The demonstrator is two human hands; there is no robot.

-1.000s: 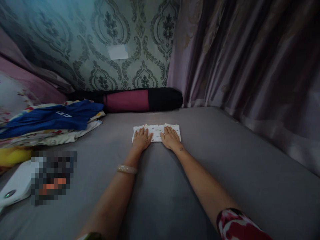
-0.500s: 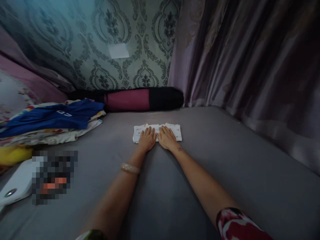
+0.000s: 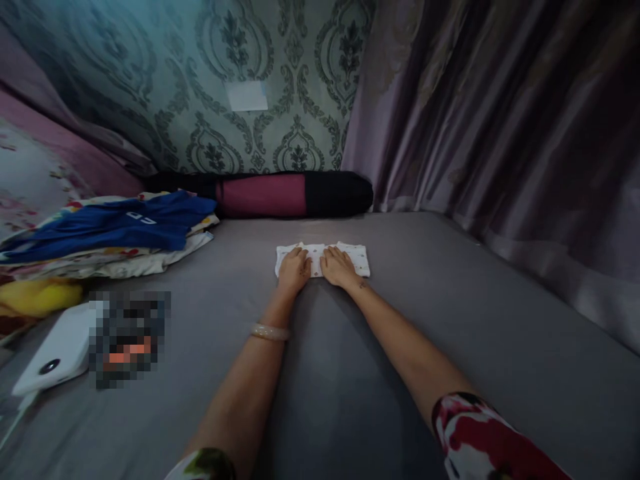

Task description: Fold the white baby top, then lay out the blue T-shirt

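Observation:
A small folded white cloth (image 3: 359, 257) with tiny printed marks lies on the grey bed sheet (image 3: 450, 320). Both my hands rest flat on it, fingers stretched out. My left hand (image 3: 294, 269) covers its left half, and a pale bangle (image 3: 270, 331) circles that wrist. My right hand (image 3: 338, 267) lies on the cloth's middle, close beside the left. Neither hand grips anything.
A pile of folded clothes with a blue garment (image 3: 125, 223) on top sits at the left, a yellow item (image 3: 37, 297) under it. A black and maroon bolster (image 3: 280, 193) lies along the patterned wall. Curtains (image 3: 500, 113) hang on the right. A white device (image 3: 57, 350) lies near left.
My hands have slid together from the cloth's two halves toward its middle. The view has shifted slightly, so things sit a little further right and higher.

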